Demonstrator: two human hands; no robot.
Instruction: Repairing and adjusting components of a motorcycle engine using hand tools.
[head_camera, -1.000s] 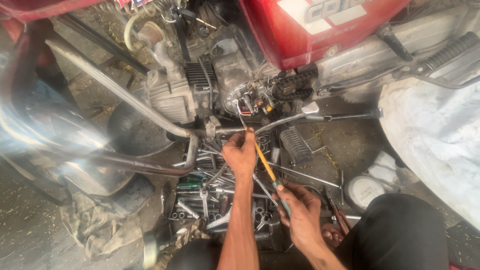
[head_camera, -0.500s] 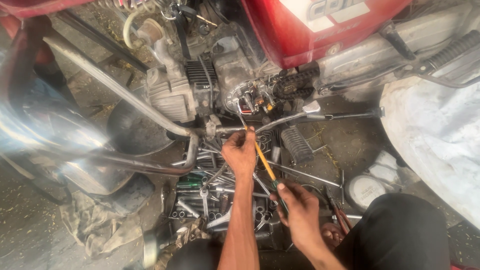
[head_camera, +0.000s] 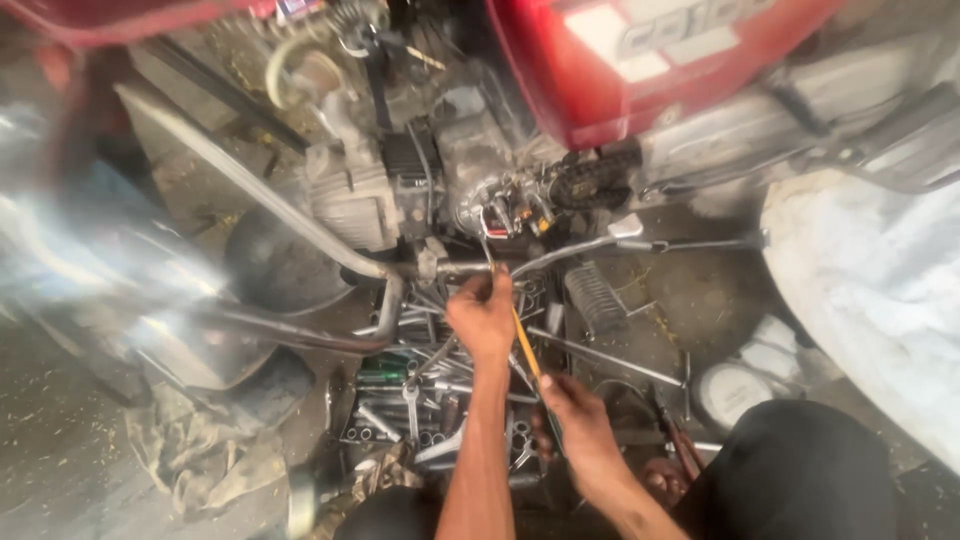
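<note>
One yellow-handled screwdriver, tip toward engine.

Motorcycle repair workshop, exposed engine, scattered wrenches, dirt floor

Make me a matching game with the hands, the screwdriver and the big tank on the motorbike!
Things:
1. left hand
2. right hand
3. screwdriver
4. fuel tank

Descriptions:
A. red, at the top
B. yellow shaft, slanting between both hands
C. up at the engine's metal bar
D. lower down, over the tools, gripping the handle

Pairs: 1-C, 2-D, 3-B, 4-A
</note>
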